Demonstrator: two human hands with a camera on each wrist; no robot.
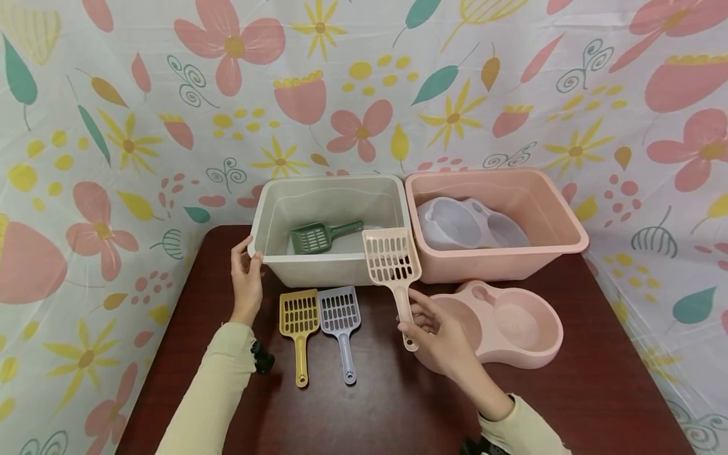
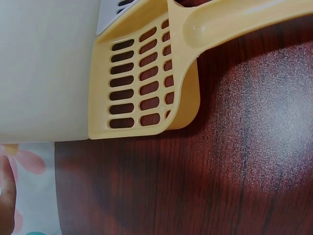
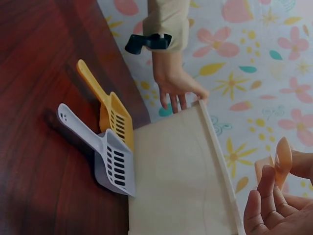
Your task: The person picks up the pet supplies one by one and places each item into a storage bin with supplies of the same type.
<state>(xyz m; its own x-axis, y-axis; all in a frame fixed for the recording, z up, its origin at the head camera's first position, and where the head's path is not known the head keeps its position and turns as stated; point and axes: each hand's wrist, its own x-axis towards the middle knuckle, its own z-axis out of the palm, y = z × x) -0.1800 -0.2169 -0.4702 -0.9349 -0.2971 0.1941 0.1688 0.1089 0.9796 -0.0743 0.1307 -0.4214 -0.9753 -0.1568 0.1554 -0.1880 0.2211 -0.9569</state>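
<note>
My left hand (image 1: 247,278) holds the front left corner of a pale grey litter box (image 1: 318,273), its thumb at the rim. Between the thumb and fingers of my right hand (image 1: 440,332) is the handle of a pale pink litter scoop (image 1: 405,309). The slotted head is raised and overlaps the box's front right corner in the head view. A green litter scoop (image 1: 320,239) lies inside the grey box. On the table in front of it, a yellow scoop (image 2: 132,100) and a lavender scoop (image 3: 116,166) rest side by side.
A pink litter box (image 1: 489,262) stands right of the grey one, with a lavender double bowl (image 1: 483,221) inside. Before it sits a pink double bowl (image 1: 543,354), partly behind my right hand. A flowered cloth (image 1: 364,82) hangs behind the dark wooden table (image 1: 307,423).
</note>
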